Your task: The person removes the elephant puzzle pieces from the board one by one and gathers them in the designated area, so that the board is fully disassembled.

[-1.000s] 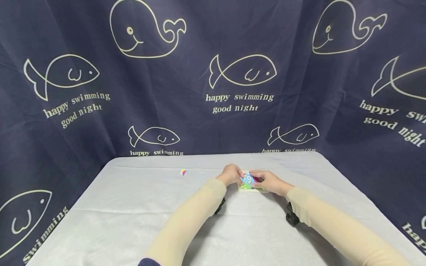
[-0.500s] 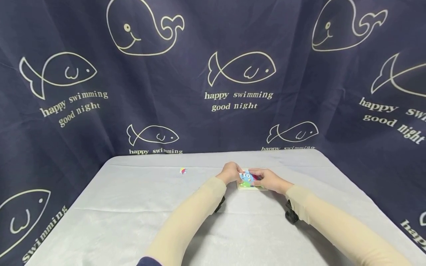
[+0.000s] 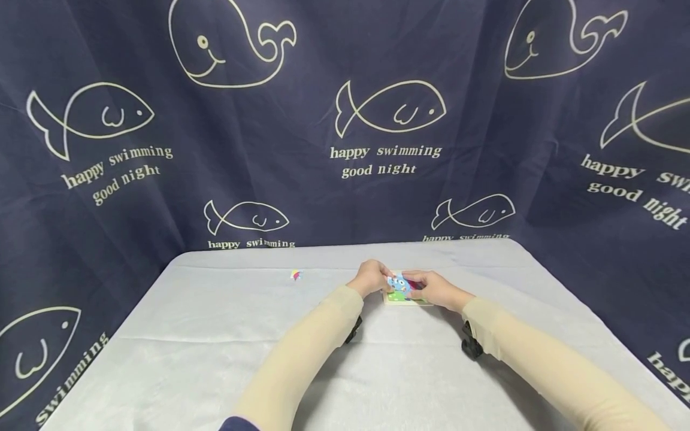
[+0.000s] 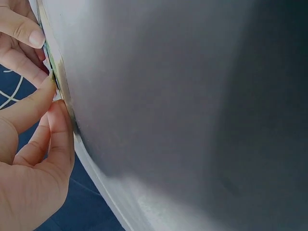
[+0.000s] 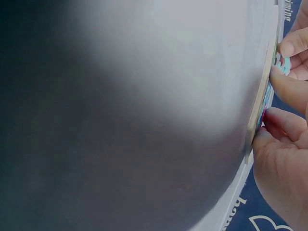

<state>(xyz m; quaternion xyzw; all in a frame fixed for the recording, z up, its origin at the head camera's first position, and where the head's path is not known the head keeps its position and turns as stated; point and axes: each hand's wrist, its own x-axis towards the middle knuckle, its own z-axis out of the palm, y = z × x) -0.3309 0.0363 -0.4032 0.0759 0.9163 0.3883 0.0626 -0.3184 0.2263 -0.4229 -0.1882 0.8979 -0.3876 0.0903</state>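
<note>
- Centrally on the pale tabletop [image 3: 215, 359], toward its far edge: a small puzzle board [image 3: 405, 301], lying flat between two hands
- Left hand [image 3: 371, 278] at the board's left edge, fingers curled, pinching a blue puzzle piece [image 3: 399, 283] just above the board
- Right hand [image 3: 435, 290] at the board's right side, fingers bent over the same blue piece, touching it from the other side
- Hands close together, nearly meeting over the board, both clamped on the piece
- From the left wrist view: left-hand fingertips [image 4: 54, 108] pressed against the thin edge of the board [image 4: 60, 77], seen side-on; the right hand's fingers [image 4: 21, 29] just above
- From the right wrist view: board [image 5: 262, 103] again edge-on, right-hand fingers [image 5: 281, 122] against it, a sliver of the blue piece [image 5: 285, 63] between fingertips
- Well apart to the left, near the tabletop's back edge: a small multicoloured loose piece [image 3: 296, 276]
- Behind and on both sides: navy curtain [image 3: 345, 120] printed with whales, fish and "happy swimming good night"
- Cream sleeves [image 3: 302, 359] covering both forearms
</note>
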